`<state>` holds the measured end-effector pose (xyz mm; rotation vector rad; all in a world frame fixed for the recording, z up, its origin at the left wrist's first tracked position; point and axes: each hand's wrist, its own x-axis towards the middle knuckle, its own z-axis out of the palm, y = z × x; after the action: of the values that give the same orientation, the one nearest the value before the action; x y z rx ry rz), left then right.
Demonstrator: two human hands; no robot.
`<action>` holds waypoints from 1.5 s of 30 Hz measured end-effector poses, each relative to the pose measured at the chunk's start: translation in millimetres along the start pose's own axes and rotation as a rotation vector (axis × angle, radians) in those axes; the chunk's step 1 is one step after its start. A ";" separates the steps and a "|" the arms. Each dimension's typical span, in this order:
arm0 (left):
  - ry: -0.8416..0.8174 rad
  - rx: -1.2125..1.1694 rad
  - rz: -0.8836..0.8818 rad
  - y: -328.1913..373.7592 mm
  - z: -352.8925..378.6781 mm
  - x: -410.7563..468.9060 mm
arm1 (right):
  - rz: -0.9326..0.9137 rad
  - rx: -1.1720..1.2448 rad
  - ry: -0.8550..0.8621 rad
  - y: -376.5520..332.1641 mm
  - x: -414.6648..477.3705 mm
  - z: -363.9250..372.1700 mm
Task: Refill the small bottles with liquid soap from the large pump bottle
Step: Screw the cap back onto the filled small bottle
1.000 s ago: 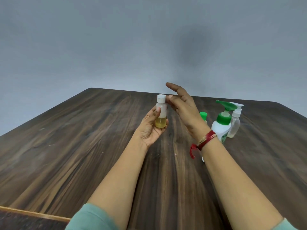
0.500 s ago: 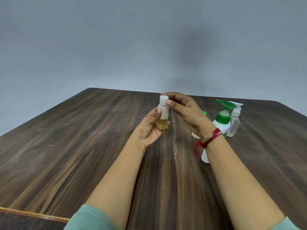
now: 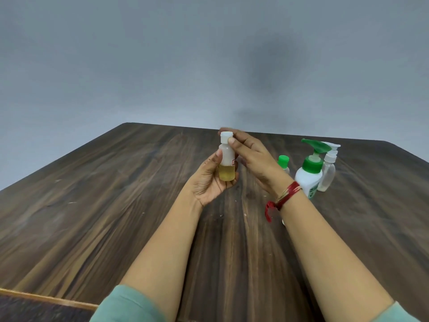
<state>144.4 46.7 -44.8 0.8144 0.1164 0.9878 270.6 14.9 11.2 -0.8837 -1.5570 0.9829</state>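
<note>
My left hand (image 3: pixel 209 180) holds a small clear bottle (image 3: pixel 227 166) upright above the table, with yellow liquid filling about its lower third. My right hand (image 3: pixel 253 156) has its thumb and fingers pinched around the bottle's white cap (image 3: pixel 225 137). To the right stands the large white pump bottle (image 3: pixel 310 175) with a green pump head. A small bottle with a green cap (image 3: pixel 283 162) shows partly behind my right wrist. A small clear bottle with a white pump (image 3: pixel 327 173) stands just right of the large one.
The dark wooden table (image 3: pixel 116 217) stretches wide to the left and front. Its far edge meets a plain grey wall. A bit of something white (image 3: pixel 283 221) shows under my right forearm, mostly hidden. A red thread band circles my right wrist.
My right hand, open beside the bottle a second ago, has closed its fingers onto the white cap. The bottle in my left hand has stayed nearly in place.
</note>
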 end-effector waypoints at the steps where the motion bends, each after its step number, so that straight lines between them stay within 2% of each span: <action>1: -0.007 0.006 -0.004 -0.3 0.7 -0.4 | 0.017 0.008 -0.026 -0.3 -0.3 -0.7; 3: -0.013 0.022 -0.004 -0.1 0.9 -1.2 | 0.042 0.012 -0.037 -1.4 -0.5 -1.3; 11: 0.069 0.252 0.059 2.1 -0.4 2.0 | 0.016 0.040 0.114 0.6 2.6 3.8; 21: 0.219 0.573 0.204 0.8 -0.4 2.4 | 0.067 -0.078 0.242 10.8 7.8 8.0; 30: 0.264 0.680 0.287 0.5 0.4 4.2 | 0.033 -0.132 0.298 12.4 6.2 12.4; 35: 0.247 0.660 0.234 0.6 4.1 2.9 | 0.025 -0.209 0.266 8.7 5.1 9.6; 39: 0.266 0.619 0.197 3.6 1.9 0.6 | 0.029 -0.168 0.258 9.3 5.1 10.0; 42: 0.292 0.707 0.236 4.5 -2.9 1.1 | 0.015 -0.105 0.288 11.8 5.7 8.6; 45: 0.385 0.858 0.282 2.8 -3.8 3.2 | 0.008 -0.102 0.307 17.3 6.1 9.4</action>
<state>142.6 52.0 -44.9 1.4332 0.8165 1.3744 261.2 25.8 -3.5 -1.0593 -1.3505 0.7381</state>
